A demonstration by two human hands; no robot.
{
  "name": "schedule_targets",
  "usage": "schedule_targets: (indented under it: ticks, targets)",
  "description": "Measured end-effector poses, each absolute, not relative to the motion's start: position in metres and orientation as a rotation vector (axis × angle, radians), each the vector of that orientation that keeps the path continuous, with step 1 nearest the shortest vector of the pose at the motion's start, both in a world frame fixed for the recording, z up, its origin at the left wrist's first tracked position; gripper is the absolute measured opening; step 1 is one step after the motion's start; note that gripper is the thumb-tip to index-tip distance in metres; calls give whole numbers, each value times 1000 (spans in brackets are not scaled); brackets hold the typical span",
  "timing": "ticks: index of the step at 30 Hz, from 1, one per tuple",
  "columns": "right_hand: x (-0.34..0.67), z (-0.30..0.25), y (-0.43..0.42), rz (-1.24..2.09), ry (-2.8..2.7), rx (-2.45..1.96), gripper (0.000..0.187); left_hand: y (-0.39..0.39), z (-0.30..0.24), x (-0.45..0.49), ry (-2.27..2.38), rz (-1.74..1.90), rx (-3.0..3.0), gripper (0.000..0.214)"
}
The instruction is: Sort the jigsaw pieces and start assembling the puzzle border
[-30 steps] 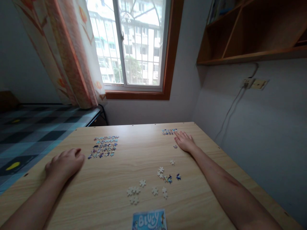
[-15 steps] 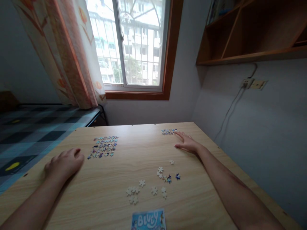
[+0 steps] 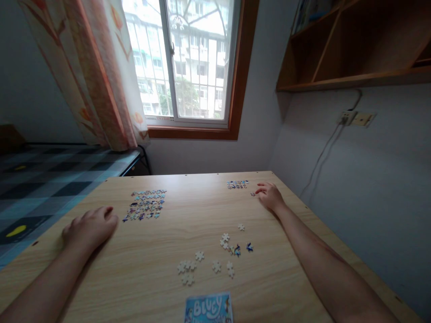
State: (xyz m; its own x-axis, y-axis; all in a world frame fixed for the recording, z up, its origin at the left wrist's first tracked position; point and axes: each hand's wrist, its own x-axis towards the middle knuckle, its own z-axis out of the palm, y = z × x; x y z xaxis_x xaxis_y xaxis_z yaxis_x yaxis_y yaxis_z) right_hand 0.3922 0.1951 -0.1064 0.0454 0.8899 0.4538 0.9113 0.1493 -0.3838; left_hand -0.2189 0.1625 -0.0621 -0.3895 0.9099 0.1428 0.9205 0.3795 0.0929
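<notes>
My right hand (image 3: 270, 197) is at the far right of the table, its fingers slightly apart. At its fingertips a small dark jigsaw piece (image 3: 252, 194) lies on the wood; whether they touch cannot be made out. Left of that, a small block of jigsaw pieces in rows (image 3: 237, 184) lies near the far edge. My left hand (image 3: 90, 229) rests palm down on the left side, holding nothing visible. To its right lie several more rows of coloured pieces (image 3: 146, 205).
Loose pieces, mostly pale side up (image 3: 200, 256), are scattered over the near middle, with a dark blue piece (image 3: 249, 247) to their right. A blue "Bluey" card or box (image 3: 208, 308) lies at the front edge of view. A bed (image 3: 67, 175) stands left, a wall shelf (image 3: 353, 76) hangs upper right.
My right hand has shifted a little to the right, away from the small rows, and drawn its fingers in. The small piece by its thumb has moved farther from me. My left hand stays put.
</notes>
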Motion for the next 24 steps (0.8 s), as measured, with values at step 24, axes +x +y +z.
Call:
schedule_targets:
  ticks: [24]
  targets:
    - [378,-99,193,-36,-2004,-1945,39,158,-56,-211,-2578,-255,-1695,64]
